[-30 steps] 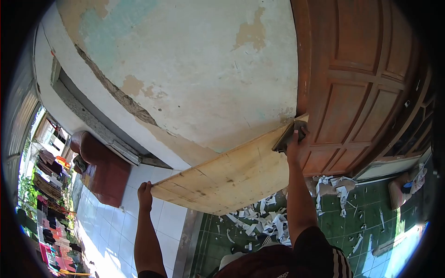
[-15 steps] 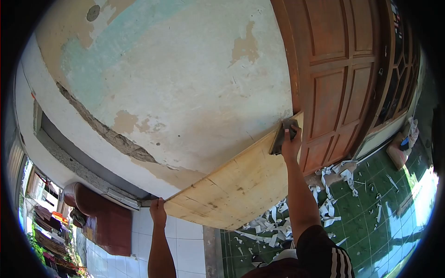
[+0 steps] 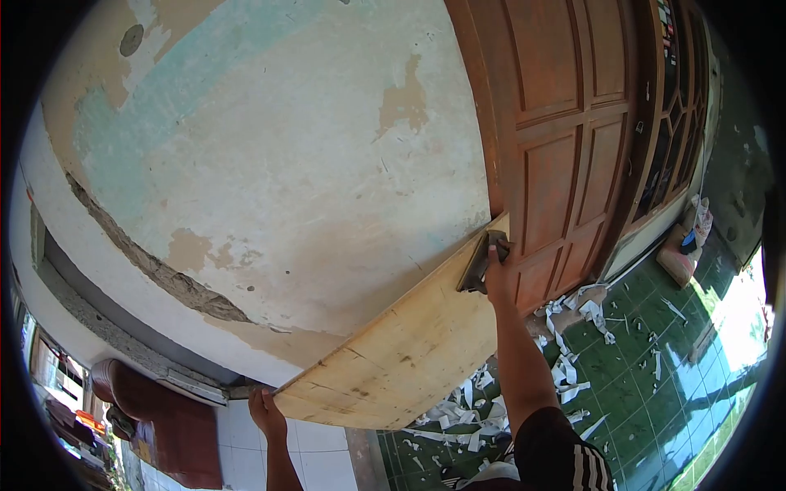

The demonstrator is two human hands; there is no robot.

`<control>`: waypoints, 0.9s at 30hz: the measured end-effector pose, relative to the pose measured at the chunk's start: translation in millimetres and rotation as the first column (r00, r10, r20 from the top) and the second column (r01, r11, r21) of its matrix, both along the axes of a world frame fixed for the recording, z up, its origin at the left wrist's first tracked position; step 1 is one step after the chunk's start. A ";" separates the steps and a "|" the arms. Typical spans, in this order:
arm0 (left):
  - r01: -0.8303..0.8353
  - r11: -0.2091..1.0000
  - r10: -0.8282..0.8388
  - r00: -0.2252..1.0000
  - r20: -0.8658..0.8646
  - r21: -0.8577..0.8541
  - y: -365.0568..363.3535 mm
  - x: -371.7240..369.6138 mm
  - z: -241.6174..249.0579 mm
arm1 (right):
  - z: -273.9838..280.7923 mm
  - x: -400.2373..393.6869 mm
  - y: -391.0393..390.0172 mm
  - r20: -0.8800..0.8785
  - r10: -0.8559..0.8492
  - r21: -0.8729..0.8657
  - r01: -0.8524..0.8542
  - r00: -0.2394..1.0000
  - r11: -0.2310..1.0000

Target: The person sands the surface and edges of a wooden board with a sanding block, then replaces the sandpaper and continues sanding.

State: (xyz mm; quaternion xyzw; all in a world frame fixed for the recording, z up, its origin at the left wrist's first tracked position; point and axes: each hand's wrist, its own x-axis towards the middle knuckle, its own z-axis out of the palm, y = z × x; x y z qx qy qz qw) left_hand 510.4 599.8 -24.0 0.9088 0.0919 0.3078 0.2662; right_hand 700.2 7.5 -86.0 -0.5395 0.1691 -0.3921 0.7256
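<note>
A pale plywood sheet (image 3: pixel 393 352) leans at a slant against the patchy wall, its upper right corner by the wooden door frame. My left hand (image 3: pixel 267 412) is closed around the sheet's lower left corner. Near the upper right end, my right hand (image 3: pixel 497 268) grips a dark flat hand float (image 3: pixel 479 260), which lies against the face of the sheet. The float's exact contact with the wood is partly covered by my fingers.
A brown panelled door (image 3: pixel 565 147) stands on the right. Torn white strips (image 3: pixel 565 372) litter the green tiles (image 3: pixel 639 393). At left are a brown sofa (image 3: pixel 176 434) and a cracked wall edge (image 3: pixel 155 262). A sack (image 3: pixel 678 255) sits far right.
The whole scene has shifted left and slightly down as my head turned. Both hands keep their grips, with the float at nearly the same spot on the sheet.
</note>
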 end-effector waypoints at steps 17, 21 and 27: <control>-0.017 0.993 0.020 0.999 0.026 -0.113 -26.0 -7.2 14.7 | 41.2 -10.8 -48.5 -0.095 0.007 -0.075 -0.014 0.995 0.997; -0.034 0.985 0.047 0.997 0.069 -0.171 -29.2 -3.9 12.0 | -16.9 -42.8 49.3 -0.086 0.082 -0.209 -0.098 0.993 0.973; -0.056 0.991 0.069 0.991 0.116 -0.119 -31.9 -2.6 12.7 | -29.7 -69.1 129.9 0.132 0.177 -0.650 -0.050 0.975 0.758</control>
